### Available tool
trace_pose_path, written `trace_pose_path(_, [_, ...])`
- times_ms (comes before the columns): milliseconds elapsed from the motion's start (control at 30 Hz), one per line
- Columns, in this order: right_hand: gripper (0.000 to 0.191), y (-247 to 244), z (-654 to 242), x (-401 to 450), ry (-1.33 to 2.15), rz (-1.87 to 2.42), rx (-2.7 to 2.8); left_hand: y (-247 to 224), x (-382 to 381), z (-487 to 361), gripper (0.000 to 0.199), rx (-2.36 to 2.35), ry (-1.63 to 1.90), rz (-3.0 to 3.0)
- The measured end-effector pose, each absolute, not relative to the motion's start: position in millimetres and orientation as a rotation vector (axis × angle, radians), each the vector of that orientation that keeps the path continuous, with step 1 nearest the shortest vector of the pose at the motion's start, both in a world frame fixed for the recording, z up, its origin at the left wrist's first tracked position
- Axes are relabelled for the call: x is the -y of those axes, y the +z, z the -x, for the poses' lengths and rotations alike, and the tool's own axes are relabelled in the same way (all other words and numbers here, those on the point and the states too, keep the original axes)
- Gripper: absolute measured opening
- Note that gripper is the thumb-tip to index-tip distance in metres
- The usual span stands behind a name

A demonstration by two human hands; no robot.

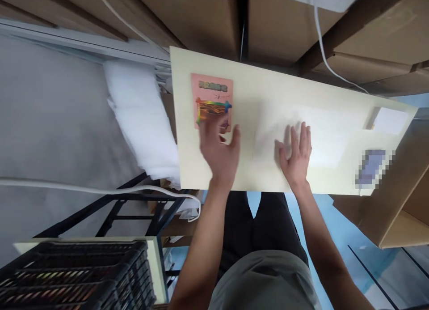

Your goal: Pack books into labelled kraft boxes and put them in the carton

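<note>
A pink booklet (212,87) with a shiny rainbow-coloured frame on its cover lies at the left end of the pale tabletop (244,176). Over its lower part is my left hand (219,146), thumb and fingers apart and slightly smeared by motion; whether the fingertips touch the cover is hidden. My right hand (297,155) rests near the middle of the tabletop with its fingers stretched out. Beneath and around it lies a thin whitish sheet (326,140), hard to tell from the glossy surface. Neither hand grips anything that I can see.
At the right end are a small white stack (390,121) and a pixelated purple-grey object (372,167). Brown cartons (278,28) line the far side; an open carton (395,202) stands at right. White wrapping (144,117) and a black crate (83,274) are left.
</note>
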State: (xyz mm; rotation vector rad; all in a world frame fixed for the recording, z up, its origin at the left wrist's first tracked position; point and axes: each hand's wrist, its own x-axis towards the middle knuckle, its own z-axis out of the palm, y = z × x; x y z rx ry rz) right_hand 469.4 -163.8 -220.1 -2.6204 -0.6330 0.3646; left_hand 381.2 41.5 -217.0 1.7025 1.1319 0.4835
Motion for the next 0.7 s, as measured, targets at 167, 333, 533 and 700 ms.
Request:
trace_pose_path(167, [0.048,-234.4,-435.9,48.7,0.44,2.341,0.6,-227.8,-110.1,-342.2,0.035,-1.326,0.466,-1.855])
trace_pose_path(333, [0.053,-249.0,-410.0,-12.8,0.442,2.549,0.555,-238.2,-125.8,-336.7,0.022,-1.266,0.297,-1.958])
trace_pose_path(533, [0.055,-244.8,-414.8,-8.0,0.52,2.455,0.538,-230.9,-134.7,-348.2,0.025,-1.148,0.41,-1.788])
trace_pose_path(700, [0.05,-218.4,-428.8,24.0,0.56,2.124,0.351,-196.9,-109.2,-360.0,0.039,-0.95,0.489,-1.654])
